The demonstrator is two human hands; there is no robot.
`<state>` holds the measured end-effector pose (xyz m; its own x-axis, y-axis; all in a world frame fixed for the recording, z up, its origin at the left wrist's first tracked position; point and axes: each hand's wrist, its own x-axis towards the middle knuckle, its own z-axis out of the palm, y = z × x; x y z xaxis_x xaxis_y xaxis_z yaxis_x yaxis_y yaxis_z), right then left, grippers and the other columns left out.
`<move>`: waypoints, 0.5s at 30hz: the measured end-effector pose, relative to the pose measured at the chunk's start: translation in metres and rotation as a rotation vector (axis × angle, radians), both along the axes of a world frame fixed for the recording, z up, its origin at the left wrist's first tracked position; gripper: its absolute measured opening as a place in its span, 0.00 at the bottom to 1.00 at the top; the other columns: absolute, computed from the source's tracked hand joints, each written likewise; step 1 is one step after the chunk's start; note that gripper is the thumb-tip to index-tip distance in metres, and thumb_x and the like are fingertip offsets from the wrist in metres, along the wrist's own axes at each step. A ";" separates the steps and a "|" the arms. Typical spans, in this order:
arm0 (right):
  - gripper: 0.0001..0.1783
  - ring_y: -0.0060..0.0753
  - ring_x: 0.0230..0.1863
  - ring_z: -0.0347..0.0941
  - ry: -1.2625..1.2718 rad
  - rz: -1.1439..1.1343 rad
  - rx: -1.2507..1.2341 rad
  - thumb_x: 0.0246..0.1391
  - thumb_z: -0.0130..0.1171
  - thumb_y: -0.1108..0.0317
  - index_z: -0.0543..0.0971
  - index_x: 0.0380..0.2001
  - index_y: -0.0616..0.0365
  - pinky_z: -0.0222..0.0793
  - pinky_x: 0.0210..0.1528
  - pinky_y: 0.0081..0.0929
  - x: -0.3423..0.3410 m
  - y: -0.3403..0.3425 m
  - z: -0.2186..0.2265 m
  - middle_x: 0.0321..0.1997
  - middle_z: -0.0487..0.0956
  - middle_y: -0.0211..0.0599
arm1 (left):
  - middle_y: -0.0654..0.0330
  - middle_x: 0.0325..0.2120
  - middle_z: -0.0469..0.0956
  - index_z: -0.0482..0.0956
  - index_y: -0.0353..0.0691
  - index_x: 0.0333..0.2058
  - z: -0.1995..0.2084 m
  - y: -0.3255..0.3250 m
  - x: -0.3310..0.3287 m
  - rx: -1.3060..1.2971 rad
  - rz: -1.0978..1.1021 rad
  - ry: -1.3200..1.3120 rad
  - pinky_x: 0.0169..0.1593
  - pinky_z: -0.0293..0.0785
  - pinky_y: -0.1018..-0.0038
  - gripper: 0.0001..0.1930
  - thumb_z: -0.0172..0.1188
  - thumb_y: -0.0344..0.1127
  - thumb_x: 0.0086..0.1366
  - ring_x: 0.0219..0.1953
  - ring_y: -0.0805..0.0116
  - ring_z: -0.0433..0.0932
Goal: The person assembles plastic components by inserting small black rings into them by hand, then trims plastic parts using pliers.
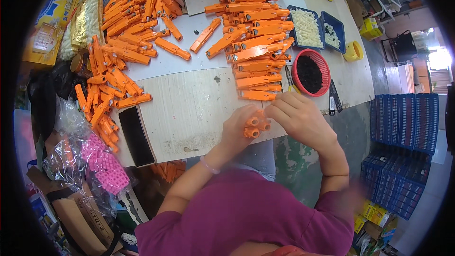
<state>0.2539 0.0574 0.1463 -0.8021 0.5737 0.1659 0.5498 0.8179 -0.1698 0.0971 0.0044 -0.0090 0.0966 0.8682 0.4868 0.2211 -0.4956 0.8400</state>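
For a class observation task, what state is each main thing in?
Left hand: closed around orange parts
Right hand: fingers bent
Phone: lying flat, screen dark
Left blue tray: well filled with white pieces
Right blue tray: partly filled
Red basket: uncovered, holding black pieces

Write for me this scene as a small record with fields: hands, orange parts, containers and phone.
Left hand: holds several orange parts
Right hand: close to these parts; contact unclear
Loose orange pile: on the table's left side
Orange stack: ahead of the hands
Red basket: black pieces
Blue trays: two, with white pieces
Phone: dark screen, lying below the pile
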 end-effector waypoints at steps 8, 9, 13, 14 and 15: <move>0.05 0.31 0.35 0.66 -0.414 0.215 0.100 0.40 0.54 0.70 0.70 0.24 0.55 0.63 0.42 0.26 -0.025 0.006 0.026 0.28 0.67 0.31 | 0.50 0.43 0.75 0.69 0.40 0.49 0.000 -0.004 0.000 -0.041 0.028 -0.050 0.45 0.76 0.65 0.33 0.70 0.26 0.41 0.44 0.50 0.76; 0.06 0.31 0.35 0.66 -0.519 0.290 0.183 0.40 0.54 0.69 0.70 0.24 0.55 0.62 0.42 0.25 -0.028 0.005 0.029 0.27 0.67 0.31 | 0.50 0.43 0.75 0.69 0.41 0.49 -0.002 -0.005 0.001 -0.057 0.006 -0.088 0.45 0.75 0.65 0.33 0.70 0.26 0.41 0.44 0.50 0.76; 0.06 0.30 0.34 0.65 -0.474 0.325 0.173 0.40 0.54 0.67 0.70 0.24 0.55 0.61 0.40 0.23 -0.024 0.008 0.023 0.26 0.67 0.32 | 0.50 0.43 0.75 0.70 0.41 0.49 -0.001 -0.004 0.001 -0.023 0.000 -0.094 0.45 0.75 0.66 0.33 0.70 0.25 0.40 0.43 0.50 0.76; 0.06 0.30 0.34 0.65 -0.474 0.327 0.171 0.40 0.54 0.67 0.70 0.24 0.55 0.61 0.40 0.23 -0.023 0.008 0.021 0.26 0.67 0.32 | 0.50 0.43 0.75 0.70 0.41 0.49 0.001 -0.003 0.001 -0.024 0.003 -0.094 0.45 0.75 0.66 0.33 0.70 0.25 0.40 0.43 0.50 0.76; 0.06 0.30 0.34 0.65 -0.470 0.280 0.127 0.41 0.54 0.68 0.70 0.24 0.55 0.61 0.39 0.23 -0.022 0.009 0.018 0.25 0.68 0.31 | 0.50 0.43 0.75 0.70 0.41 0.49 0.003 -0.002 0.000 -0.042 -0.004 -0.073 0.45 0.75 0.66 0.32 0.70 0.26 0.41 0.43 0.50 0.76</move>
<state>0.2318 0.0660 0.1647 -0.9252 0.3270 -0.1927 0.3014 0.9415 0.1504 0.0975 0.0026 -0.0056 0.0654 0.8877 0.4557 0.1568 -0.4601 0.8739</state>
